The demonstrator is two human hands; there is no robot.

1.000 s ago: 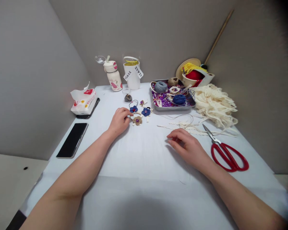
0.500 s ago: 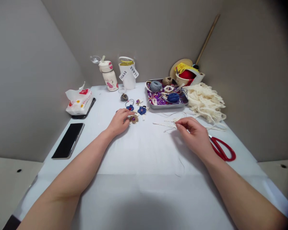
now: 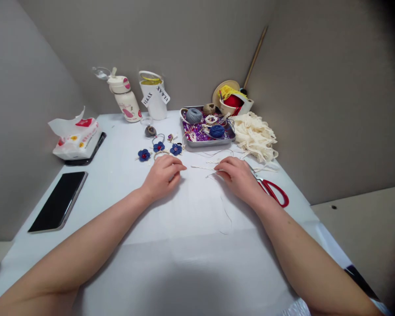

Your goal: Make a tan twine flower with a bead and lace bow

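Hands are working at frame centre, the left hand (image 3: pixel 163 176) lying relaxed and empty beside the blue fabric flowers (image 3: pixel 175 149), the right hand (image 3: pixel 238 177) curling over a thin cream lace strip (image 3: pixel 200 167), grip unclear, and the strip is probably needing straightening next.
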